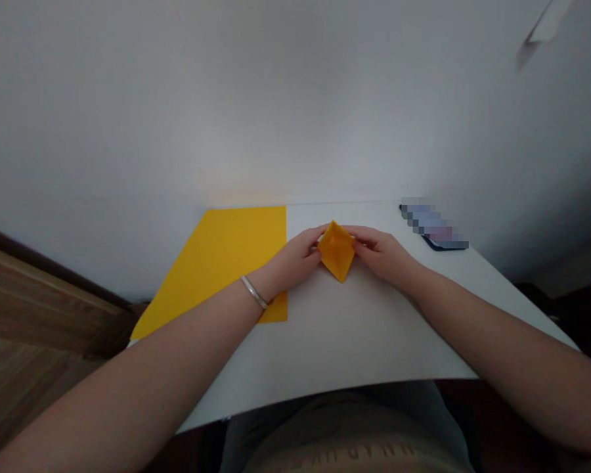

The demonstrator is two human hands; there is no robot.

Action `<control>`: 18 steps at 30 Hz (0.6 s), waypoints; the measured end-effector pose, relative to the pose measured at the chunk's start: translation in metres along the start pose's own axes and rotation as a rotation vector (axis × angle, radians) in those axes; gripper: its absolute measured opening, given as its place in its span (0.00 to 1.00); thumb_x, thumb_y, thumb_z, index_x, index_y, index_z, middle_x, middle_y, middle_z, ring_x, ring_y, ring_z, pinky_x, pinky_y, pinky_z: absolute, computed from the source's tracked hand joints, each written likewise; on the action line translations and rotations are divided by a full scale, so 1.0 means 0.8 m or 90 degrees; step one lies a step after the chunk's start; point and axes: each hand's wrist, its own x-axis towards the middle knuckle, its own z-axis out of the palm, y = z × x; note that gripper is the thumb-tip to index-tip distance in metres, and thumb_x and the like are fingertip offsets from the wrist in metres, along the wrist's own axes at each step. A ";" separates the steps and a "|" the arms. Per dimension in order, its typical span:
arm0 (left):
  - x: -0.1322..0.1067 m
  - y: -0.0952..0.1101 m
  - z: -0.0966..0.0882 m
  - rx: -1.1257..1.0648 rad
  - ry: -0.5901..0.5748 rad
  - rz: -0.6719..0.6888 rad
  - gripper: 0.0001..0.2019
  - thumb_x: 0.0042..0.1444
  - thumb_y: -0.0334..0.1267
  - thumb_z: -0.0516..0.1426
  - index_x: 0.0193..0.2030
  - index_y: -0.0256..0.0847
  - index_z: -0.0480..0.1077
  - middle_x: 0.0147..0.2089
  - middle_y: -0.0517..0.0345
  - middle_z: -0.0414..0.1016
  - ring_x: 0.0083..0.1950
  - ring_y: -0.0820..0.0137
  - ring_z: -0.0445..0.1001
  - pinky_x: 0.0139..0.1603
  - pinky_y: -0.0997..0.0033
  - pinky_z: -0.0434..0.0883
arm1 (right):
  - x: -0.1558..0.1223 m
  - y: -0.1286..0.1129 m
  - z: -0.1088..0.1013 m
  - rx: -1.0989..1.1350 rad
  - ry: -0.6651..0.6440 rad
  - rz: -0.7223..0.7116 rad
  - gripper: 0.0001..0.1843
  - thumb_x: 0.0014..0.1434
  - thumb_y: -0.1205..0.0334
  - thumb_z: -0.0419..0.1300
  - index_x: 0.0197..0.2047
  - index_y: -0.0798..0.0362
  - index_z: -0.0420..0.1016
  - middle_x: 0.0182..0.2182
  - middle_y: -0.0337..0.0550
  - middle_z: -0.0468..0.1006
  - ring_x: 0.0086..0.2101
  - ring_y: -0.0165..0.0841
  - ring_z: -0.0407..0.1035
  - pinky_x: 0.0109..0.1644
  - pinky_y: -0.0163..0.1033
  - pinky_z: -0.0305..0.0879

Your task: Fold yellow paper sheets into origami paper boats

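A small folded piece of yellow-orange paper (337,251) is held up over the white table, its open pocket facing me in a diamond shape. My left hand (303,256) grips its left side, thumb in front and fingers behind. On the opposite side my right hand (377,251) pinches the right corner, with some fingers reaching behind the paper. The fingertips at the back are partly hidden. A silver bangle (254,292) circles my left wrist.
A large yellow sheet (226,256) lies flat on the left of the white table (354,348), partly under my left forearm. A phone (436,226) with a blurred screen rests at the back right. The wall (295,105) rises behind, and a wooden panel (34,309) stands at the left.
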 end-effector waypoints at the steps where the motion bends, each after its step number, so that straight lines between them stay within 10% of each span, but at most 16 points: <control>1: 0.000 -0.002 0.000 0.021 -0.001 -0.005 0.25 0.55 0.27 0.47 0.60 0.39 0.63 0.61 0.50 0.68 0.61 0.65 0.65 0.64 0.57 0.62 | 0.000 0.002 -0.001 -0.014 -0.004 0.001 0.24 0.60 0.68 0.48 0.55 0.43 0.73 0.54 0.38 0.75 0.54 0.33 0.67 0.60 0.48 0.61; 18: -0.009 0.001 -0.004 0.281 -0.072 0.049 0.26 0.56 0.26 0.47 0.63 0.37 0.59 0.64 0.49 0.65 0.62 0.66 0.65 0.64 0.60 0.61 | 0.003 0.010 -0.015 -0.226 -0.028 -0.139 0.16 0.53 0.70 0.57 0.46 0.53 0.75 0.42 0.48 0.78 0.44 0.38 0.70 0.52 0.47 0.65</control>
